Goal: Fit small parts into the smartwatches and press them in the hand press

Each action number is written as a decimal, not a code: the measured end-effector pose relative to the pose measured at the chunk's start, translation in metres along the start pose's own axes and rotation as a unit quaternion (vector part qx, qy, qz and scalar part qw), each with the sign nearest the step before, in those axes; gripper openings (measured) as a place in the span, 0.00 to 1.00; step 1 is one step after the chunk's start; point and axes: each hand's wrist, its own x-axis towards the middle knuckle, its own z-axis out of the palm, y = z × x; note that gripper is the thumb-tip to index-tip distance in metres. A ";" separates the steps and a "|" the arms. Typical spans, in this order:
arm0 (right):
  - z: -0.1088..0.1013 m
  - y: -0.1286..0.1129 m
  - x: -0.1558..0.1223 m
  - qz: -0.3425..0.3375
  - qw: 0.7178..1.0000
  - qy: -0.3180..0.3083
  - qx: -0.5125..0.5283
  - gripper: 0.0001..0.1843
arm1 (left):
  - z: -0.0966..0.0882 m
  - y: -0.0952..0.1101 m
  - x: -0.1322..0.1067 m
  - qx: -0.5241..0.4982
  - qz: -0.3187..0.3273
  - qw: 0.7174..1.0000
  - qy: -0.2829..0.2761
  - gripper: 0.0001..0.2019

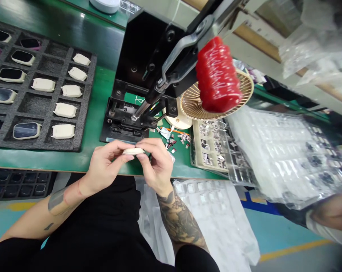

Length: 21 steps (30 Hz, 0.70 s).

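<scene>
Between both hands, over the front edge of the green bench, I hold a small cream watch case [133,151], seen edge-on. My left hand [107,160] pinches its left end between thumb and fingers. On the other end, the thumb and fingertips of my right hand [156,162] close in the same way. Just beyond my fingers stands a black hand press [125,121] with a metal lever and a red ribbed grip [218,75]. To the left lies a grey foam tray [87,94] with several cream cases and dark-screened watches in its pockets.
Small loose parts [178,141] are scattered right of the press. Behind the red grip is a round fan [188,100]. A compartment box [196,147] and plastic-wrapped trays [284,151] stand to the right. Another person's arm [332,215] shows at the right edge.
</scene>
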 end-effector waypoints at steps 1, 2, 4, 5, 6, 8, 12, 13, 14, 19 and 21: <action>0.003 -0.002 -0.001 -0.004 1.000 0.015 -0.013 0.07 | 0.000 -0.001 -0.002 0.030 0.017 0.999 0.010 0.06; 0.007 -0.004 -0.002 -0.008 0.999 0.026 -0.025 0.06 | 0.000 -0.002 -0.004 0.060 0.037 0.997 0.023 0.05; 0.013 -0.008 -0.003 -0.009 0.998 0.043 -0.034 0.06 | 0.000 -0.002 -0.007 0.096 0.077 0.991 0.047 0.05; 0.015 -0.010 -0.003 -0.008 0.998 0.046 -0.033 0.06 | 0.000 -0.002 -0.008 0.097 0.088 0.990 0.054 0.04; 0.016 -0.011 -0.003 -0.006 0.999 0.045 -0.028 0.05 | 0.000 -0.002 -0.008 0.089 0.090 0.990 0.059 0.04; 0.018 -0.013 -0.002 -0.001 0.999 0.037 -0.022 0.05 | 0.000 0.000 -0.007 0.057 0.070 0.994 0.063 0.06; 0.021 -0.012 -0.003 -0.007 0.999 0.022 -0.041 0.08 | -0.001 0.002 -0.003 0.003 0.014 0.999 0.053 0.09; 0.022 -0.012 -0.004 -0.010 0.998 0.024 -0.048 0.07 | 0.000 0.002 -0.002 -0.008 0.007 0.999 0.048 0.10; 0.023 -0.012 -0.003 -0.012 0.998 0.026 -0.054 0.07 | 0.000 0.003 -0.001 -0.020 0.000 0.999 0.044 0.10; 0.001 -0.013 0.022 -0.038 0.996 -0.005 -0.081 0.08 | 0.001 0.006 0.009 -0.109 -0.077 0.989 0.058 0.17; -0.017 -0.014 0.045 -0.073 0.989 0.082 -0.096 0.17 | 0.000 0.006 0.013 -0.138 -0.101 0.983 0.060 0.21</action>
